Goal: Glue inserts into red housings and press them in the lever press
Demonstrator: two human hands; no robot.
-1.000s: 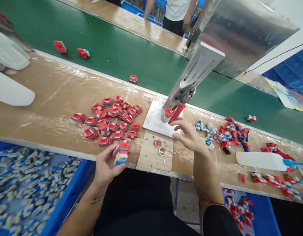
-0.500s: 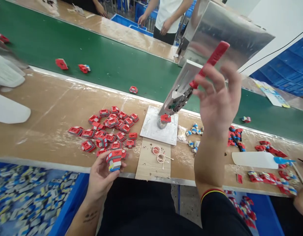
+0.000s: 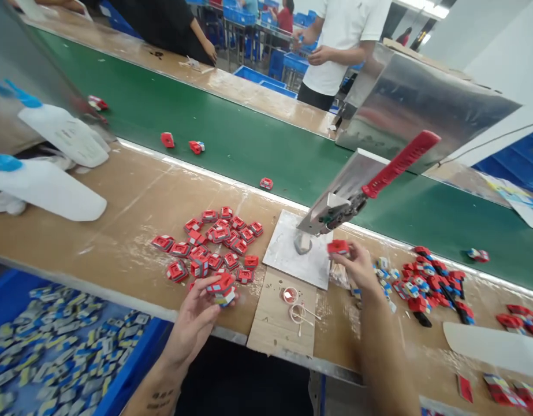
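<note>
My left hand (image 3: 192, 323) is closed around a small toy piece (image 3: 223, 286), red on top with grey, white, blue and yellow below. My right hand (image 3: 360, 269) pinches a red plastic piece (image 3: 338, 247) just right of the toggle press. The press's red lever handle (image 3: 402, 164) stands raised at a slant. Below its plunger, a small grey holder (image 3: 303, 244) sits bare on the white base plate (image 3: 277, 254). Left of the plate lies a pile of red and grey toy pieces (image 3: 220, 233).
A green conveyor belt (image 3: 231, 141) runs behind, carrying scattered red pieces. Two small cups (image 3: 289, 295) with cotton swabs stand on cardboard (image 3: 266, 323). White bottles (image 3: 53, 188) lie left; red and blue parts (image 3: 426, 283) lie right. A blue bin (image 3: 160, 341) is front left. Co-workers stand across the belt.
My right hand has left the red lever, moved down and taken the red piece off the holder. The lever stays raised. My left hand still holds its piece; the camera view has shifted.
</note>
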